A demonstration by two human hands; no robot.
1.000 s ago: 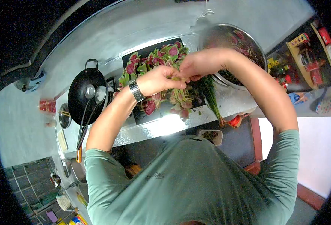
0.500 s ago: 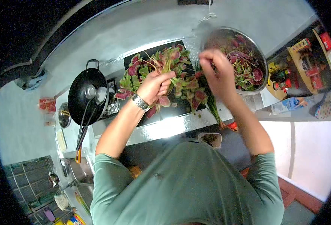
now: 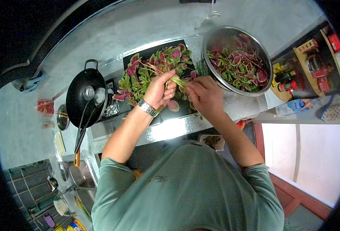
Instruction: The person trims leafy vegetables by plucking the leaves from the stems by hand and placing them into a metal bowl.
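My left hand (image 3: 160, 89), with a metal watch on its wrist, is closed around a bunch of red-and-green amaranth stems (image 3: 177, 80). Close on its right, my right hand (image 3: 206, 96) has its fingers pinched at the end of the same bunch. More amaranth leaves (image 3: 139, 79) lie spread over a dark board behind and beside my left hand. To the upper right stands a large steel bowl (image 3: 268, 57) that holds loose amaranth leaves (image 3: 239, 65).
A black wok (image 3: 75, 90) with two long-handled ladles sits on the left. Jars and boxes fill a corner shelf (image 3: 302, 57) on the right. Below the counter edge is a small tub (image 3: 212, 141) of dark bits. A sink (image 3: 83, 173) lies at lower left.
My right hand has moved left and down from beside the steel bowl to the bunch in my left hand. The left hand keeps its hold. The view has shifted slightly.
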